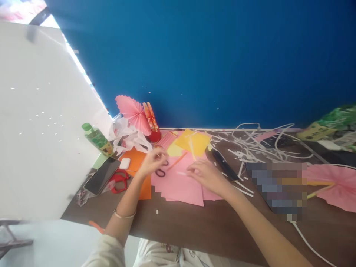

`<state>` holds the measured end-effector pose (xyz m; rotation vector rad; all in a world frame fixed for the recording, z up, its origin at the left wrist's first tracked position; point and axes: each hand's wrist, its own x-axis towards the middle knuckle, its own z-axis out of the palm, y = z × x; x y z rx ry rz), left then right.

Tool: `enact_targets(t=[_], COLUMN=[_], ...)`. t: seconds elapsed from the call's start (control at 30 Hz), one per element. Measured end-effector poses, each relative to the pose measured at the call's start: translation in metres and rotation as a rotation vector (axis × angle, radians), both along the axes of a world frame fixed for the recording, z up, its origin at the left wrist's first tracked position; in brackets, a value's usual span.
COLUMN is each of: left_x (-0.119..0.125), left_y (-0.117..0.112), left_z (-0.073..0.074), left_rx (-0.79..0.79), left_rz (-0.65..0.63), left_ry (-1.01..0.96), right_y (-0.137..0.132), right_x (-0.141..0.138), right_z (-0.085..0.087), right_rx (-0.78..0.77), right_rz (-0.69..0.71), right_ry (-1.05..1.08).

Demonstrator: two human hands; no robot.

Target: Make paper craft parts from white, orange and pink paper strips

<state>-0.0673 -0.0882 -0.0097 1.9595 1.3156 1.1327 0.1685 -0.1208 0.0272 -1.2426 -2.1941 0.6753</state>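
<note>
My left hand point(154, 161) is above the paper pile, its fingers curled together; I cannot make out whether anything is in them. Just beside it lie scissors with black handles point(160, 172), partly hidden by that hand. My right hand point(205, 174) hovers over pink paper sheets point(180, 189), thumb and fingers pinched at a small white strip point(182, 173) that points to the left. Between the hands, a narrow orange strip point(177, 160) lies slanted on the pink paper. Behind it are yellow sheets point(194, 141) with pale strips on top.
At left are a phone point(102, 176), a white earbud case point(125, 163), red-handled scissors point(120, 181), orange paper point(144, 189) and a green bottle point(97, 139). A pink paper fan point(135, 113) stands behind. To the right lie a dark cutter-like tool point(225, 165), white paper scraps point(244, 152) and another pink fan point(339, 185).
</note>
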Motion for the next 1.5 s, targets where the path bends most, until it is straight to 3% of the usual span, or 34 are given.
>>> enact_targets(t=[0.03, 0.07, 0.13, 0.33, 0.67, 1.0, 1.23, 1.37, 1.5], left_x=[-0.012, -0.023, -0.040, -0.049, -0.052, -0.039, -0.002, 0.018, 0.026], left_y=[0.004, 0.007, 0.011, 0.012, 0.015, 0.010, -0.005, -0.014, -0.016], left_z=[-0.003, -0.007, -0.019, -0.049, -0.057, -0.048, -0.034, -0.031, -0.034], left_rx=[0.175, 0.221, 0.236, 0.250, 0.236, 0.211, 0.147, 0.059, 0.039], left_rz=[0.246, 0.344, 0.401, 0.379, 0.358, 0.228, 0.019, 0.041, 0.062], left_ry=[-0.024, -0.021, 0.017, 0.127, 0.212, 0.339, 0.492, 0.725, 0.930], right_y=[-0.003, -0.006, -0.012, -0.015, -0.002, 0.008, 0.012, 0.009, 0.006], right_x=[-0.004, -0.010, -0.024, -0.054, -0.050, -0.021, 0.005, 0.018, 0.024], right_z=[0.001, 0.003, 0.007, 0.010, -0.025, -0.043, -0.074, -0.084, -0.082], right_rx=[-0.006, -0.007, -0.015, -0.063, 0.160, 0.296, 0.541, 0.626, 0.634], right_rz=[-0.108, -0.212, -0.337, -0.291, -0.271, -0.269, -0.350, -0.391, -0.498], right_ry=[0.110, 0.226, 0.397, 0.479, 0.409, 0.303, 0.112, 0.026, 0.036])
